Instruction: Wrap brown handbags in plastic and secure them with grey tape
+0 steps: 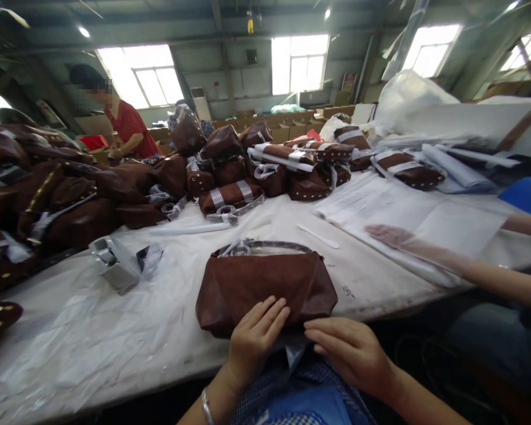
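A brown handbag (265,283) lies on the white-covered table in front of me, its strap toward the far side. My left hand (257,333) rests on the front of the bag, fingers stretched out flat. Beside the bag's near right corner is my right hand (351,351), fingers extended and holding nothing I can see; whether it touches the bag is hard to tell. A small piece of clear plastic (294,356) hangs below the table edge between my hands.
Piles of brown bags (133,183) line the back and left. A tape dispenser (114,262) and crumpled plastic film (84,336) lie left. On the right, a co-worker's hand (392,236) is under a clear plastic sheet (451,221). Another person in red (133,127) stands behind the piles.
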The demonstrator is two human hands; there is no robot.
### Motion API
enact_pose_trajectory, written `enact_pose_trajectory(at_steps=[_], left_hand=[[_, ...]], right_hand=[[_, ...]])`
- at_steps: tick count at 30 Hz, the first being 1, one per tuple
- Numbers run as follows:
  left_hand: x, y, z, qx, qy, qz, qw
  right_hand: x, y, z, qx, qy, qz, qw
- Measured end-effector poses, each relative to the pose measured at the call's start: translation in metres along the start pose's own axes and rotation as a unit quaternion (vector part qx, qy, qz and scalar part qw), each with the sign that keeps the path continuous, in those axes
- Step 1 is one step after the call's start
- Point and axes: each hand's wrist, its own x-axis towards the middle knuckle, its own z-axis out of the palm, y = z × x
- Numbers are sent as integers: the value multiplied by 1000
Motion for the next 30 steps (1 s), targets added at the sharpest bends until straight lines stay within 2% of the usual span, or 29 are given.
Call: enact_pose_trajectory(at_steps=[3,5,6,8,11,13,15,19,23,30], left_hand=[[2,14,-4,9,-1,-18,1000],[3,23,-6,20,-8,-28,999],[3,26,-5,26,-8,-32,999],[2,31,-4,32,1,-39,999],[0,32,0,35,17,-45,998],[-1,32,3,35,25,-50,998],[0,32,6,34,36,-57,997],[1,32,8,33,45,-64,996],[0,31,8,29,46,-67,996],[-1,31,8,19,50,-85,995]], right_hand=[[33,29,-8,-48,56,68,995],[56,58,-4,-79,51,118,988],[68,73,1,-93,23,144,985],[91,101,13,-116,-93,204,968],[120,131,33,-126,-270,277,914],[136,142,44,-123,-319,305,889],[147,148,54,-123,-338,328,874],[157,155,69,-113,-351,367,854],[156,161,78,-79,-332,414,844],[150,157,70,-25,-266,414,870]])
